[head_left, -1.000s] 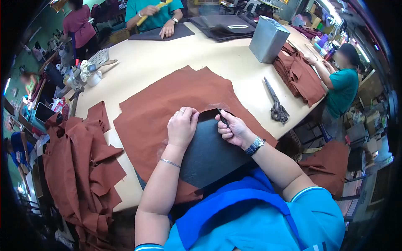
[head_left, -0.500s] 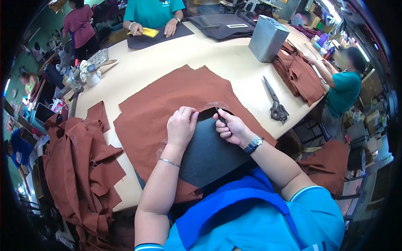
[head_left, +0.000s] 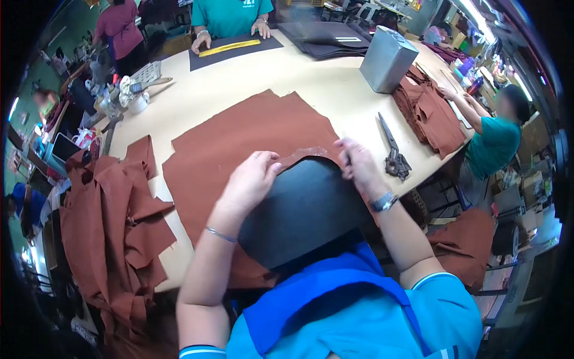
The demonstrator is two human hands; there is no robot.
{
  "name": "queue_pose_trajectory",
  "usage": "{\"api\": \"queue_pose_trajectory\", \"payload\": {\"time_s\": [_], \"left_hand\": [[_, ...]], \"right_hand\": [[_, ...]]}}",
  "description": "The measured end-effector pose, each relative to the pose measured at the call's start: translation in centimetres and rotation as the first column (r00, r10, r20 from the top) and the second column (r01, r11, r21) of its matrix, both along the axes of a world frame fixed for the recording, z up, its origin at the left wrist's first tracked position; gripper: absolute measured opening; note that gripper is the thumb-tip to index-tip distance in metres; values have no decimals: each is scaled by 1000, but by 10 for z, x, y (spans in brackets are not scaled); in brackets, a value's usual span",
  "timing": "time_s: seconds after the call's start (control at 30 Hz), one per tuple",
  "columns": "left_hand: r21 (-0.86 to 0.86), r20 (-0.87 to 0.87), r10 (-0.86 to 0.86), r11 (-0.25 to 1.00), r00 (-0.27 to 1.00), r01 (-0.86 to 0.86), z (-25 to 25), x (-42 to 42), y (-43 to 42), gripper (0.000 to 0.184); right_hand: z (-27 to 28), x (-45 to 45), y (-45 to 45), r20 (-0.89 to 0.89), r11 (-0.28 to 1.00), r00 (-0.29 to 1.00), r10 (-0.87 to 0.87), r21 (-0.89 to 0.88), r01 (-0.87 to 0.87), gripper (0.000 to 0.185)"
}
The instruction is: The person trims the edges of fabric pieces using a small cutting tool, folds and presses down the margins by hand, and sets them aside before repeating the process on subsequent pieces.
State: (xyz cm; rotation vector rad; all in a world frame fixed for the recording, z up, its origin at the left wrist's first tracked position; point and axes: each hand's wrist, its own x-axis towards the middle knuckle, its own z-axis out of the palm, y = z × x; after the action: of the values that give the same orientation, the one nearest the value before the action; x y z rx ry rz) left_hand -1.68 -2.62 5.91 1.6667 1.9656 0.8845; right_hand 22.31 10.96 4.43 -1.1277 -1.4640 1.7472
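A smooth black sheet [head_left: 305, 209] lies on a large piece of reddish-brown cloth [head_left: 239, 131], its far edge curved and slightly raised. At the left end of that edge, my left hand [head_left: 254, 179] is closed, with thumb and fingers pinching the sheet. My right hand [head_left: 360, 164] is off the sheet's right corner, over the cloth. Its fingers are curled and blurred, and whatever they hold cannot be made out. Beyond the far edge, a pale, shiny patch [head_left: 311, 152] marks the cloth.
Large dark scissors [head_left: 391, 146] lie right of the cloth, near a metal can [head_left: 388, 60] and stacked brown cloth [head_left: 427, 110]. Crumpled brown cloth [head_left: 110, 227] hangs over the left edge. A brush lies on a white pot [head_left: 139, 103]. Co-workers stand across the table and sit at right.
My right hand has moved right, away from the black sheet's far edge, which now lies in a smoother curve. The co-worker opposite has laid the yellow strip on the dark sheet.
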Motion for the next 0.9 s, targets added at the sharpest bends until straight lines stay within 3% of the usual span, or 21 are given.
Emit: {"api": "queue_pose_trajectory", "payload": {"time_s": [0.03, 0.1, 0.13, 0.17, 0.2, 0.3, 0.33, 0.4, 0.43, 0.5, 0.53, 0.57, 0.63, 0.67, 0.73, 0.8, 0.83, 0.87, 0.9], "left_hand": [[-17, -52, -53, 998, 997, 53, 9, -9, -8, 30], [-145, -160, -187, 976, 969, 164, 18, -39, -15, 31], [-110, -395, -237, 971, 888, 210, 12, -54, -21, 36], [-88, -610, -258, 962, 749, 260, 3, -71, -26, 43], [-204, -666, -380, 920, 642, 334, 0, -89, -31, 64], [-178, -550, -376, 925, 745, 335, -34, -105, -41, 81], [-191, -530, -289, 957, 797, 221, -36, -98, -36, 83], [-147, -521, 55, 977, 852, -153, -53, -70, -9, 86], [-149, -512, 235, 923, 826, -355, -55, -52, 7, 87], [-8, -77, 630, 774, 773, -633, -75, -27, 45, 86], [-12, 138, 672, 736, 727, -677, -66, -14, 53, 82], [-21, 81, 587, 809, 806, -587, -58, -13, 48, 81], [-64, -28, 380, 922, 925, -381, -48, -19, 33, 79], [-87, -212, 242, 960, 947, -265, -53, -33, 20, 76], [-109, -381, 112, 980, 918, -165, -58, -54, -11, 78], [-189, -500, 84, 961, 862, -203, -44, -46, -40, 87], [-240, -524, 94, 937, 846, -253, -32, -32, -56, 92], [-288, -548, 101, 909, 830, -301, -19, -17, -71, 98], [-357, -660, 55, 854, 749, -377, -5, 3, -84, 106]], "right_hand": [[0, 14, 24, 185, 980, 982, -41, 198, 4, 32], [-25, 45, 82, 603, 869, 784, -146, 457, -190, 32], [-38, 62, 95, 663, 807, 716, -219, 536, -249, 33], [-48, 74, 107, 701, 733, 646, -301, 604, -313, 33], [-51, 78, 112, 719, 649, 575, -389, 657, -383, 34], [-21, 51, 78, 349, 226, 780, -520, 936, -268, 34], [1, 32, 46, 358, 414, 850, -387, 891, -187, 32], [0, 3, 2, 343, 435, 926, -162, 866, -245, 30], [4, -11, -23, 404, 392, 911, -81, 853, -344, 33], [-3, -26, -70, 562, 359, 826, -33, 778, -515, 52], [-4, -28, -87, 609, 326, 790, -73, 763, -558, 63], [-12, -27, -91, 649, 299, 755, -93, 741, -601, 73], [-16, -19, -83, 691, 319, 708, -142, 710, -628, 76], [-16, -13, -77, 678, 358, 719, -154, 717, -599, 75], [-18, 2, -54, 603, 398, 787, -132, 759, -515, 72], [-17, 18, -27, 653, 510, 757, 19, 645, -569, 67], [-13, 22, -15, 670, 556, 734, 111, 570, -605, 65], [10, 22, -9, 706, 708, 653, 274, 311, -634, 59], [32, 21, -3, 684, 783, 580, 443, 20, -622, 53]]}}
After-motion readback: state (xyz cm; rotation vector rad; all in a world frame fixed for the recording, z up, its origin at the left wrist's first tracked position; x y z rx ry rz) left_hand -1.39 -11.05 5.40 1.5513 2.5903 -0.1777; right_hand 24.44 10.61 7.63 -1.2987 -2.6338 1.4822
